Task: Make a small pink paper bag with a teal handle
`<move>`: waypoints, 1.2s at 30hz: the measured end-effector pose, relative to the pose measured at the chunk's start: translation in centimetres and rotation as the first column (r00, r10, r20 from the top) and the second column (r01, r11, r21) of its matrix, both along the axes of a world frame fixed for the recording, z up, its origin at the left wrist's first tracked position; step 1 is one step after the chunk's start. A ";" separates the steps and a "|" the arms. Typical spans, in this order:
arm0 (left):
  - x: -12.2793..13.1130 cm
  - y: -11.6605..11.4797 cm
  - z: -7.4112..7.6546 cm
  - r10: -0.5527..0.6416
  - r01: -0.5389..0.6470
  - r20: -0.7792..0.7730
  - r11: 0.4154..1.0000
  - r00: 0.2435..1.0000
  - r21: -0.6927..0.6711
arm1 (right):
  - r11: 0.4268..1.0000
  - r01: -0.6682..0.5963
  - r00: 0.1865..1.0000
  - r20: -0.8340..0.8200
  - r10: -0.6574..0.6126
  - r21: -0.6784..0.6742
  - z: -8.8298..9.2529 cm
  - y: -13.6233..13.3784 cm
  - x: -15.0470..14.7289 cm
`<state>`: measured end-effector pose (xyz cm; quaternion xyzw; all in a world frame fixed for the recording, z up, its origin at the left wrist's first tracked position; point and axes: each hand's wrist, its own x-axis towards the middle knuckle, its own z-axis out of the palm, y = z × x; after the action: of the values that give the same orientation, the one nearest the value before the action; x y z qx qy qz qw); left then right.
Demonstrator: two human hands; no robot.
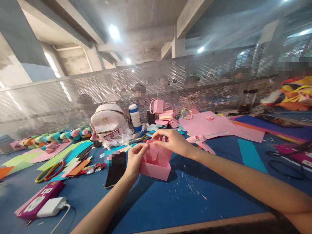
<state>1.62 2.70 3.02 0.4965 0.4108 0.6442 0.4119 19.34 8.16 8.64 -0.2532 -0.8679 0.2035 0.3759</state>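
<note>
Far left: magenta case (40, 199) on the blue table (170, 204), w/ a white charger (51, 207) lying on its near end. 1 of each.
Left-centre: 1 pair of scissors (48, 170), orange-yellow loops, among loose paper offcuts. Behind it a row of paper balls (58, 136), too blurred to count.
Backdrop: 1 pale backpack (109, 121) and 1 blue-white bottle (134, 117) stand near the mesh fence. People sit beyond it.
Phone: 1 black smartphone (115, 169) lies flat, just beside the left wrist.
Left hand: left hand (135, 161) has thumb and fingers pinched shut on the box's left upper edge.
Box: 1 pink paper box (156, 164), centre frame, held between both hands. Its base is low over the table; I can't tell if it touches.
Right hand: right hand (172, 141) arches over the top, fingers curled and closed on the far rim and flaps.
Doing it well (judgement): support the wall from the left, press the flap w/ the right, keep edges flush and corners square. Go light, as thin card creases easily.
Right of hands: 1 pink glue gun (201, 141) lies on the table, apart from the box. 1 large pink sheet (214, 126) behind it, 1 teal strip (251, 156) nearer.
Far right: 1 dark jar (247, 100) by the fence, and a heap of orange-yellow paper at the edge.
</note>
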 end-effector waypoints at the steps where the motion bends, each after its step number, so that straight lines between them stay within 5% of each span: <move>1: 0.0 -0.1 0.0 -0.008 0.009 -0.032 1.000 0.999 0.025 | 0.999 0.006 1.000 0.011 -0.006 -0.035 0.1 0.1 -0.1; 6: 0.3 -0.5 0.1 0.011 0.012 -0.180 0.992 0.984 0.126 | 0.991 0.011 0.999 -0.035 -0.015 -0.133 -0.3 0.2 -0.6; 12: 0.5 -0.2 0.0 0.003 0.013 -0.153 0.995 0.988 0.102 | 0.969 -0.093 0.992 -0.100 0.071 -0.229 -0.6 0.5 -0.4; 24: 0.1 0.3 -0.4 0.084 -0.072 -0.071 0.984 0.994 0.160 | 0.992 -0.057 0.995 -0.088 0.047 -0.115 -0.2 -0.2 0.2; 36: -0.4 -0.1 -0.3 0.162 -0.063 -0.279 0.941 0.946 0.334 | 0.976 -0.141 0.987 -0.106 0.124 -0.166 -0.4 0.3 0.1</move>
<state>1.19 2.65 2.67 0.6249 0.3869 0.6414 0.2199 19.41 8.50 8.26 -0.2164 -0.8431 0.3144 0.3789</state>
